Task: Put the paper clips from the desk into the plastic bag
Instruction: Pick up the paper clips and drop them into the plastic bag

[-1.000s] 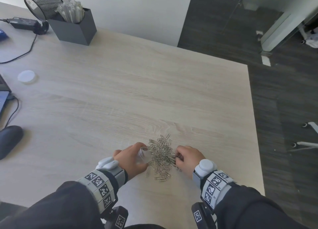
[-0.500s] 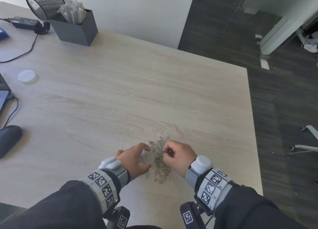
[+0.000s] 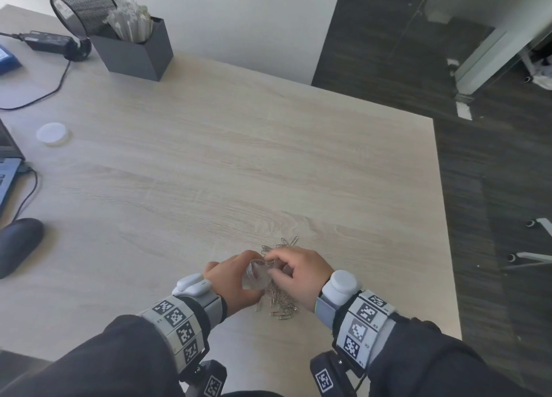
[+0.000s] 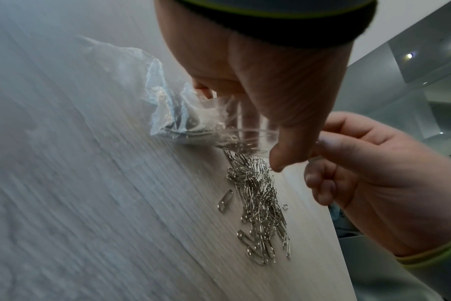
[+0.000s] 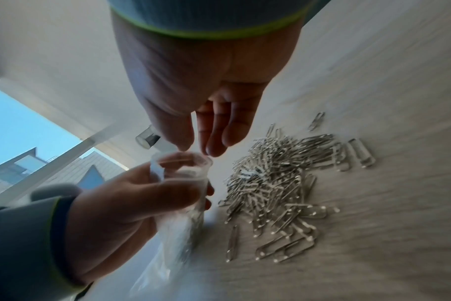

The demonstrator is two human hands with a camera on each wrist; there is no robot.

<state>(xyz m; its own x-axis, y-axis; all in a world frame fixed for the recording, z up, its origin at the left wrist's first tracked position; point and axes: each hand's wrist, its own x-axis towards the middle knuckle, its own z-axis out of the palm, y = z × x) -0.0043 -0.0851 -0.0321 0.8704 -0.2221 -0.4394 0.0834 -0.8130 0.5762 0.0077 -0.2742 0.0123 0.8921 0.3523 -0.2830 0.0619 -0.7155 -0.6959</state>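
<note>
Mostly the paper clips (image 5: pixel 278 183) lie piled on the bench (image 3: pixel 239 158); some sit in the plastic bag (image 5: pixel 183 173). They look light, hard and slippery, best pinched a few together. The bag is thin and floppy. The left hand (image 3: pixel 236 280) grips its mouth; the right hand (image 3: pixel 301 274) pinches above it, holding what I cannot tell.

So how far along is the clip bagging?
Barely started. A few clips already sit inside the plastic bag, which the left hand holds open. The right hand is at its mouth. Most paper clips remain piled on the desk.
</note>
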